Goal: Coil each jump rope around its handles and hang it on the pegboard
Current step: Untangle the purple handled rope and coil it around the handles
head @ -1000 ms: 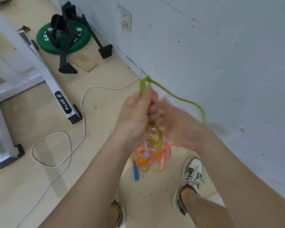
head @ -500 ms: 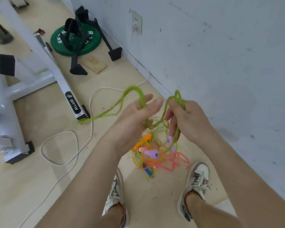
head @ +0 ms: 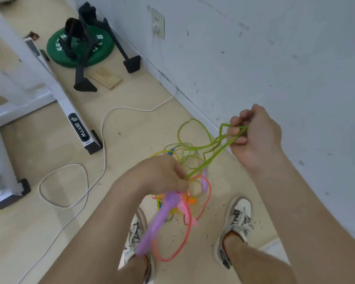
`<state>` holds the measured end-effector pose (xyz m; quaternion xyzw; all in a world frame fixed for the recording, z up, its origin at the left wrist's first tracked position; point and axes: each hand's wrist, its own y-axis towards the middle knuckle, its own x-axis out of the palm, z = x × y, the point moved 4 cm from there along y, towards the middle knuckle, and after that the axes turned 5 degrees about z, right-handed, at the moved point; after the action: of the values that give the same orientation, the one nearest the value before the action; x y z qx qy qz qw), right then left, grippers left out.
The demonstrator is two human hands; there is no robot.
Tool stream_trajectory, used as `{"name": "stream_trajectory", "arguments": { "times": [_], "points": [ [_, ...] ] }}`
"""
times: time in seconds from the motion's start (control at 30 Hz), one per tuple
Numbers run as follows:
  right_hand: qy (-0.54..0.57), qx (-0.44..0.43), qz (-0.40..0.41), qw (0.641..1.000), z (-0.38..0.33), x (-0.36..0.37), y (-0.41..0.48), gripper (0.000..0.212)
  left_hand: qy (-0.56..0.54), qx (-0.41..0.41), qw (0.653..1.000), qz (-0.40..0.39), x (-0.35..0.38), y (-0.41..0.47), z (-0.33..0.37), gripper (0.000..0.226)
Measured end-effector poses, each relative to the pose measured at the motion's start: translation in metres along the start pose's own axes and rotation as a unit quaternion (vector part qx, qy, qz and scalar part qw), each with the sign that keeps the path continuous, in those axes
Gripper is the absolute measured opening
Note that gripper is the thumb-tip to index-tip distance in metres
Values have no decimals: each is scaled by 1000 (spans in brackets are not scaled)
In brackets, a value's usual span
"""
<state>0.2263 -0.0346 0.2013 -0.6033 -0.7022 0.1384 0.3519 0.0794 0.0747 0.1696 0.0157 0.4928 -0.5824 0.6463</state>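
Jump ropes (head: 190, 201) hang in one many-coloured tangle at the centre of the view, held in the air above the floor (head: 131, 119) between the person's shoes; none is coiled yet and no pegboard is in sight. The left hand (head: 162, 175) has its fingers closed round the knot where the cords meet; a purple handle (head: 164, 214) dangles from under it toward seven o'clock, too blurred to tell whether the handle itself is in the grip. The right hand (head: 254, 136), off at two o'clock from the left, has its fingers curled tight on a doubled bight of the green rope (head: 209, 160), which runs taut between the two hands; slack green loops sag at twelve o'clock of the left hand, and a pink rope (head: 210, 191) loops down at five o'clock.

The cords look thin, light and limp, with enough spring to hold curls; they will probably snag on each other rather than slide free, so a steady pull on one strand seems safer than a yank. The stiff handles are the better place to take hold; finding both green ends first should let that rope be drawn clear.

A white cable (head: 103, 140) trails over the floor at ten o'clock; a green weight plate (head: 57, 50) lies by the wall (head: 275, 58) at eleven.
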Motion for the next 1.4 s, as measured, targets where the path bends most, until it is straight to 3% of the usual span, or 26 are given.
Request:
{"name": "stream_trajectory", "arguments": {
  "times": [0.13,0.2,0.23,0.3,0.37,0.4,0.43,0.5,0.57,0.6,0.67,0.73,0.8,0.83,0.9,0.93,0.97,1.0,1.03,1.1,1.13,1.17,1.23,1.33,1.4],
  "points": [
    [51,53,-41,996,4,5,0,37,224,-67,972,-29,-2,-3,-24,46],
    [75,73,-69,992,0,9,-1,38,216,-63,974,-18,-2,-1,-30,63],
    [63,82,-88,991,-2,11,-3,37,167,-31,985,23,-5,1,-26,74],
    [-11,98,-139,985,0,16,-12,36,-48,62,993,90,-11,-1,-7,95],
    [-97,96,-198,971,6,21,-22,35,-306,134,941,48,-13,-7,21,95],
    [-128,87,-225,962,9,25,-28,35,-375,160,913,17,-11,-9,31,79],
    [-148,75,-246,955,11,28,-31,36,-401,176,899,3,-8,-9,37,55],
    [-154,34,-263,952,6,31,-34,33,-374,175,910,41,-8,-9,41,12],
    [-162,-20,-272,948,1,28,-26,29,-390,154,902,101,-10,-7,38,25],
    [-192,-46,-281,939,1,26,-23,30,-445,137,878,114,-12,-6,38,29],
    [-296,-88,-334,890,12,23,-21,38,-575,130,799,117,-22,-10,43,32],
    [-358,-28,-430,828,38,19,-27,40,-681,128,712,116,-34,-11,47,31],
    [-452,35,-514,728,68,13,-38,23,-744,125,641,142,-50,-12,39,31],
    [-542,22,-528,653,81,7,-38,22,-763,121,612,167,-58,-12,32,31],
    [-716,-61,-481,502,92,-8,-19,22,-769,110,579,245,-74,-16,11,31],
    [-784,-97,-423,444,87,-14,-7,19,-751,106,578,302,-80,-20,0,31],
    [-817,-121,-363,431,78,-19,2,18,-718,105,587,360,-84,-25,-11,31],
    [-816,-136,-320,462,66,-21,7,20,-677,106,603,409,-87,-29,-19,31],
    [-777,-139,-293,539,54,-20,8,21,-632,103,627,443,-88,-32,-25,30],
    [-595,-133,-262,748,30,-8,1,21,-542,82,704,450,-84,-32,-28,24],
    [-483,-129,-250,829,19,-1,-5,20,-501,78,753,420,-80,-30,-24,18],
    [-380,-125,-247,883,10,5,-11,21,-457,82,802,377,-75,-29,-16,12],
    [-223,-97,-255,936,0,17,-22,22,-400,94,875,255,-55,-27,4,11],
    [-77,-38,-262,961,-3,24,-31,22,-346,102,929,76,-18,-18,28,30],
    [-11,-13,-273,962,-5,27,-34,23,-233,101,961,113,-11,-9,30,12]
  ]
}}
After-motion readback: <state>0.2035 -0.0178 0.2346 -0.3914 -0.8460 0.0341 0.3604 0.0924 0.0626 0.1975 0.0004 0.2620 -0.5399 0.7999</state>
